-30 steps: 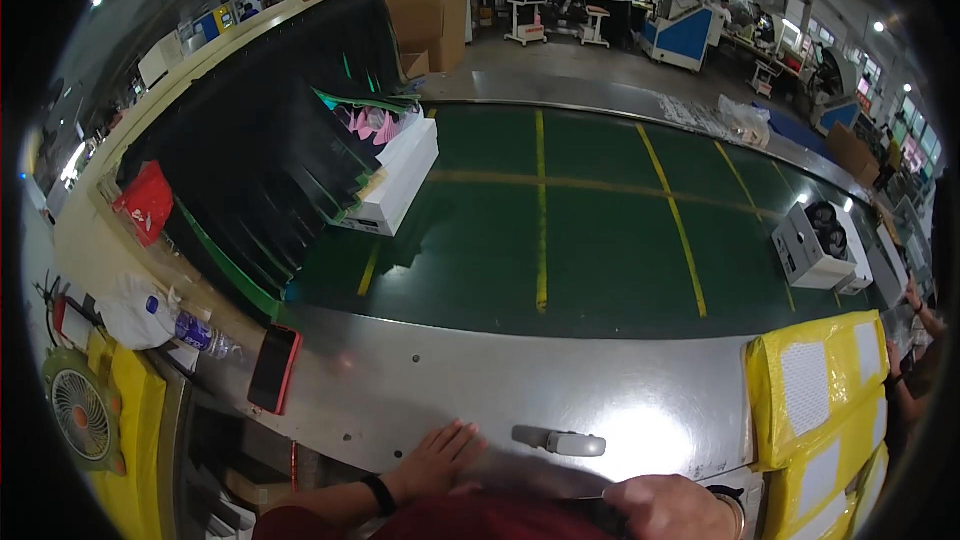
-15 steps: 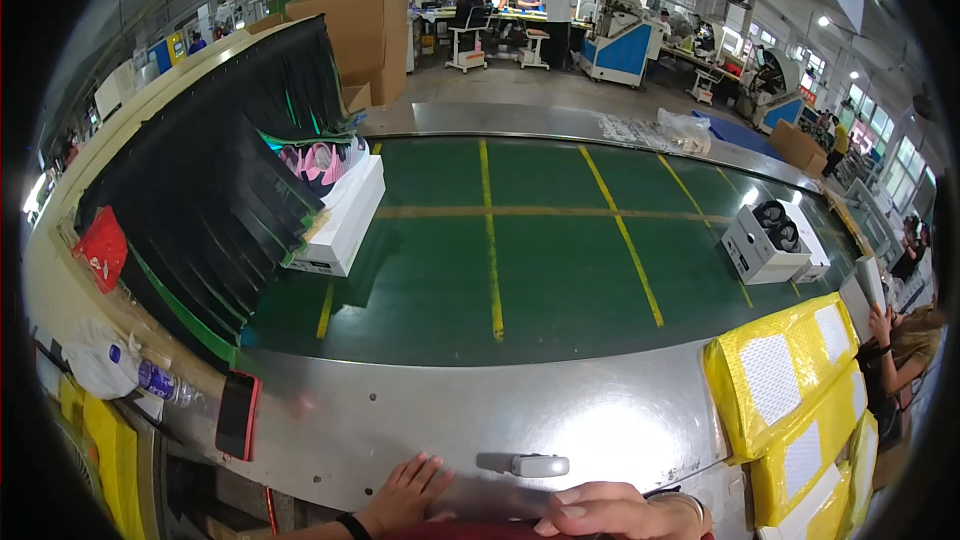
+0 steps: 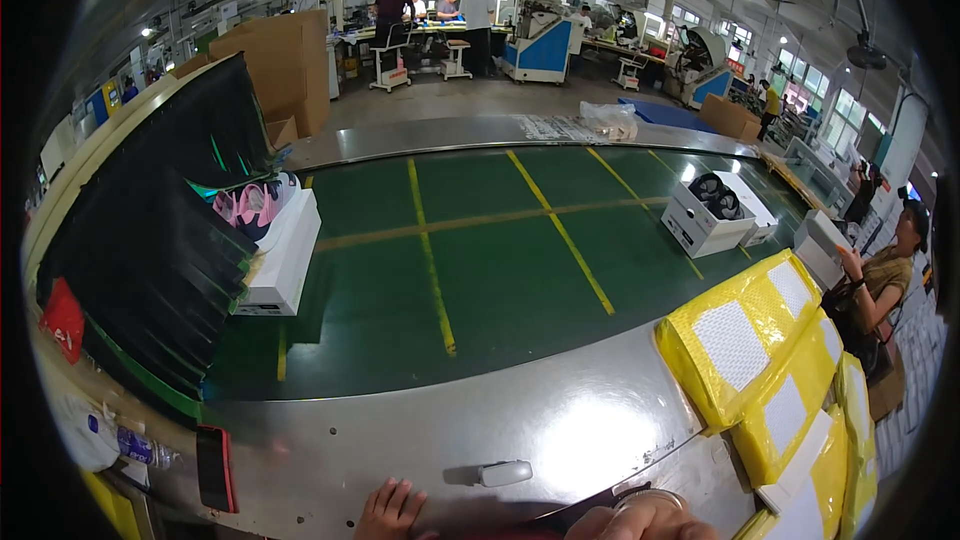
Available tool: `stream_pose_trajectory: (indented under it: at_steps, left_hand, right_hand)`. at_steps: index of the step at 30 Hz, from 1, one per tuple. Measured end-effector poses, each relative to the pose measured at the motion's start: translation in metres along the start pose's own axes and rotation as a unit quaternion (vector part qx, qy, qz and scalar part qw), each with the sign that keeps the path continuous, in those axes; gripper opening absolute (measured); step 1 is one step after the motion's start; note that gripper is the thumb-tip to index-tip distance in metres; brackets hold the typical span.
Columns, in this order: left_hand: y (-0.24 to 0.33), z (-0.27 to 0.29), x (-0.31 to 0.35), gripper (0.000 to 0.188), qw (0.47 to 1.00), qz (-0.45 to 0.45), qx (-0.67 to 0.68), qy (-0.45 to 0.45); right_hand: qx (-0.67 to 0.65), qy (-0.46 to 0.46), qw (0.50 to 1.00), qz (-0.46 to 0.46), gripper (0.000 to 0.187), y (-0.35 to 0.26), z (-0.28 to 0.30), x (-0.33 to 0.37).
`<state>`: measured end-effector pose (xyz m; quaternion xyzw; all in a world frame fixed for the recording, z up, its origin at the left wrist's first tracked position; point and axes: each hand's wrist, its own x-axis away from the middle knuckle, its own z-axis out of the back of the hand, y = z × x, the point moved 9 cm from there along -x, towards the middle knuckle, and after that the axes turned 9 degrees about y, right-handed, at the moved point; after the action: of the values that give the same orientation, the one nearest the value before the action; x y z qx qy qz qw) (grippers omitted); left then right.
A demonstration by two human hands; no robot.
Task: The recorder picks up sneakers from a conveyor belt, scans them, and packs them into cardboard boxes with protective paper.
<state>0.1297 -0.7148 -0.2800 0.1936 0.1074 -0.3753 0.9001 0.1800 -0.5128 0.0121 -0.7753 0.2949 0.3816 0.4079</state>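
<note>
My left hand (image 3: 390, 512) lies on the near edge of a metal counter (image 3: 400, 445), fingers spread and holding nothing. At the bottom edge of the picture my right hand (image 3: 645, 518) is cut off, its knuckles toward me and its fingers mostly hidden. Between and beyond the two hands rests a small pale grey oblong device (image 3: 505, 473), touched by neither. A phone in a red case (image 3: 215, 470) lies flat to the left of my left hand.
A green conveyor belt (image 3: 490, 290) with yellow lines carries a white box with pink shoes (image 3: 285, 265) beside black curtain strips (image 3: 140, 260), and a box with black shoes (image 3: 705, 220) at right. Yellow-wrapped packs (image 3: 735, 340) are piled at right near a seated person (image 3: 880, 280) holding a box.
The view has swung to the right, so the scene appears shifted left. My right hand sits lower in the picture, with less of it showing. My left hand stays on the counter edge.
</note>
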Motion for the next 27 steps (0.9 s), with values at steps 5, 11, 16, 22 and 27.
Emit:
stream_pose_trajectory:
  at_steps: [5, 11, 16, 22, 27]
  left_hand:
    - [-0.005, -0.010, 0.000, 0.069, 1.000, 0.009, 0.002, -0.015]
    - [-0.004, 0.000, 0.003, 0.071, 1.000, -0.012, 0.003, 0.020]
    - [-0.011, -0.004, 0.009, 0.072, 1.000, -0.003, 0.004, 0.017]
    - [-0.013, 0.003, 0.012, 0.072, 0.999, 0.026, -0.020, -0.010]
    - [0.005, 0.019, -0.008, 0.063, 0.999, -0.027, -0.024, -0.019]
  right_hand:
    - [0.003, 0.047, 0.999, 0.018, 0.052, 0.004, 0.001, -0.011]
    - [0.104, 0.018, 0.994, 0.007, 0.055, 0.002, -0.003, -0.017]
    - [-0.123, 0.055, 0.989, -0.052, 0.071, 0.008, -0.015, -0.016]
    - [-0.406, 0.088, 0.903, -0.111, 0.083, 0.002, -0.040, -0.022]
    - [-0.252, 0.191, 0.927, -0.203, 0.074, 0.004, -0.061, -0.012]
